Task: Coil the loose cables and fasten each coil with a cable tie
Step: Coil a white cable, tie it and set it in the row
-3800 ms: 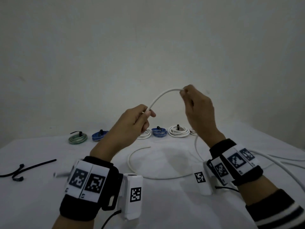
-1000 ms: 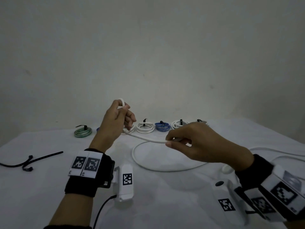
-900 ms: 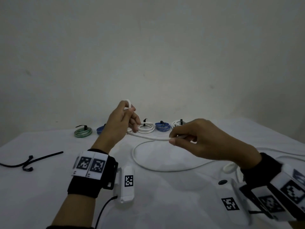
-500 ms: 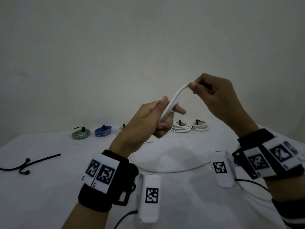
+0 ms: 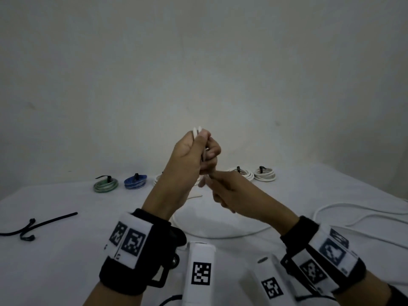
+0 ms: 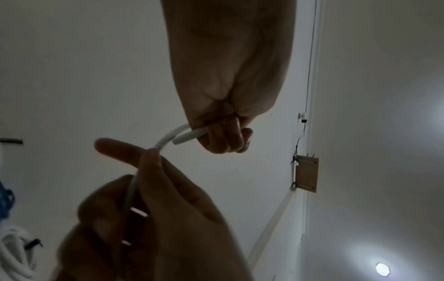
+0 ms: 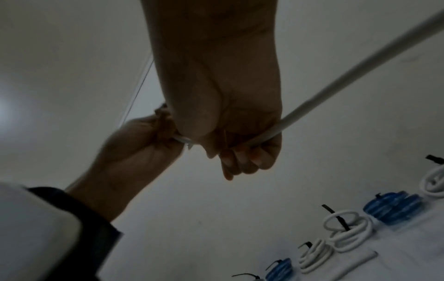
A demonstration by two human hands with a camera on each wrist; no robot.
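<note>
Your left hand (image 5: 187,160) is raised above the white cloth-covered table (image 5: 66,250), fingers curled tight around a folded loop of the round white plastic cable (image 5: 197,130), whose bend pokes out past your knuckles. Your right hand (image 5: 234,193) sits just below and right of it, pinching the same cable where it leaves the left fist. The slack trails across the table. Behind your hands, tied coils line the table's far edge before a bare pale wall (image 5: 198,62); a green coil (image 5: 105,185) lies leftmost.
</note>
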